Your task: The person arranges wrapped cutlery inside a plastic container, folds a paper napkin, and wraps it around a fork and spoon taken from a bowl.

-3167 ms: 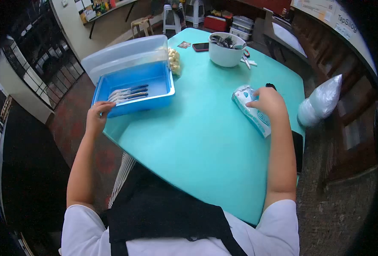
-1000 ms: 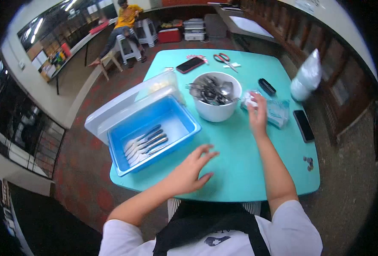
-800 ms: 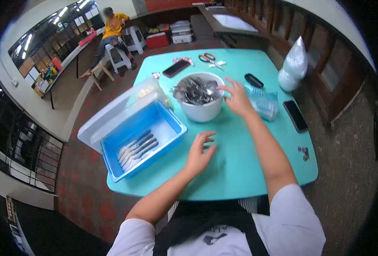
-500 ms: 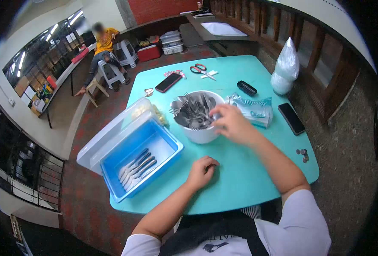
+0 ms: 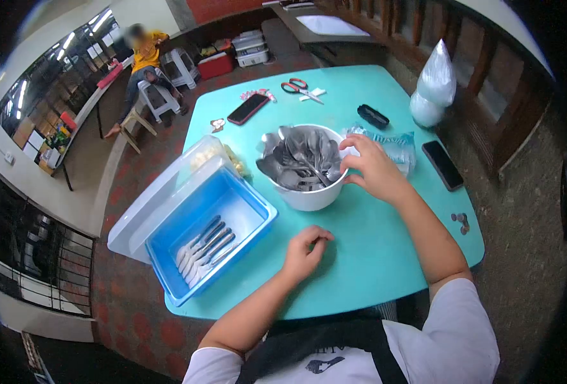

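Note:
A white bowl [image 5: 310,201] stands on the table, heaped with metal spoons and forks [image 5: 301,157]. My right hand [image 5: 376,168] grips its right rim, fingers bent over the edge and thumb lower on the outer side. Below the bowl, my left hand [image 5: 307,251] rests on the tabletop with its fingers curled in, and nothing shows in it. To the left sits a blue plastic tub [image 5: 252,225] with several table knives [image 5: 208,248] lying side by side in it. A clear lid [image 5: 162,195] leans along the tub's far side.
Behind the bowl lie a phone [image 5: 248,109], scissors [image 5: 302,91] and a black case [image 5: 373,116]. A teal-and-clear plastic pack [image 5: 398,152], another phone [image 5: 443,166] and coins [image 5: 462,223] are on the right. A person [image 5: 145,61] sits far left.
My right hand has gone from above the cutlery to the bowl's right rim. The bowl has shifted slightly right, and its cutlery shows in a different arrangement. My left hand stays on the table.

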Demonstrator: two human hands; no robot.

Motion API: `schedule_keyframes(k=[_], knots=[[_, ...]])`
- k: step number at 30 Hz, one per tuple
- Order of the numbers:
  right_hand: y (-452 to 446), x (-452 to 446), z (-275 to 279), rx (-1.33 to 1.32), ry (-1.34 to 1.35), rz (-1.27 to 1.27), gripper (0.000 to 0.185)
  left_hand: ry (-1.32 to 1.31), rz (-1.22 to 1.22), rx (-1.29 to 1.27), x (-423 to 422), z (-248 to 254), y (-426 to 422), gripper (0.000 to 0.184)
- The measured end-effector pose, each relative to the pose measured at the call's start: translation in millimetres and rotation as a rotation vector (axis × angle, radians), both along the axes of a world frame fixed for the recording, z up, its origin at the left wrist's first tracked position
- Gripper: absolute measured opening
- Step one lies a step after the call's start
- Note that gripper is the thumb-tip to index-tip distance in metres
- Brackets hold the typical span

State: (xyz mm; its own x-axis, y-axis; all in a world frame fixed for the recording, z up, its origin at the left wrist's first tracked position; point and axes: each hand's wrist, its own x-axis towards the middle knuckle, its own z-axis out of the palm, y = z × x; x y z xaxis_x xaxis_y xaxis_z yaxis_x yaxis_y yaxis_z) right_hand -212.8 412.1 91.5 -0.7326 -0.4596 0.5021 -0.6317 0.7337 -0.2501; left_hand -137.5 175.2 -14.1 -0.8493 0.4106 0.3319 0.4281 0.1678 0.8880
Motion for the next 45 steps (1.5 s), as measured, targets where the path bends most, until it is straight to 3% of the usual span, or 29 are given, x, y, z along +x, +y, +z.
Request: schedule_keyframes(k=[4,10,13,16,21,22,25,30,33,37,40,42,45], knots=[[-28,40,-6,-0.013,0.065,0.012,0.029,0.143,-0.036,-0.036,12,15,-3,0.02],[-23,56,-29,-0.187,0.064,-0.336,0.06,0.262,0.0,-0.02,18,20,-4,0.024],[-3,50,-39,-0.124,0.089,-0.364,0.067,0.271,-0.017,-0.056,18,23,-3,0.024],[0,46,-40,-0.25,0.08,-0.381,0.067,0.28,-0.022,-0.063,23,24,1,0.021],[6,37,-53,-0.238,0.082,-0.35,0.066,0.851,0.099,-0.38,9,82,-14,0.019],[6,36,-56,-0.232,0.078,-0.345,0.066,0.869,0.202,-0.365,-5,101,-18,0.026],[3,37,-55,-0.286,0.072,-0.362,0.066,0.743,0.506,-0.453,-47,159,-20,0.016],[3,39,-55,-0.306,0.075,-0.375,0.066,0.572,0.416,-0.955,-109,155,-10,0.012],[7,41,-52,-0.309,0.085,-0.377,0.065,0.476,0.402,-0.949,-130,149,-9,0.014],[9,44,-47,-0.352,0.113,-0.376,0.065,0.61,0.51,-0.75,-119,189,-30,0.013],[6,51,-33,-0.507,0.175,-0.323,0.065,0.756,0.673,-0.461,-76,232,-39,0.005],[-1,67,-16,-0.549,0.211,-0.242,0.066,0.851,0.742,-0.425,-32,247,-35,0.008],[-20,95,2,-0.53,0.297,-0.115,0.064,0.941,0.595,-0.441,20,225,-19,0.014]])
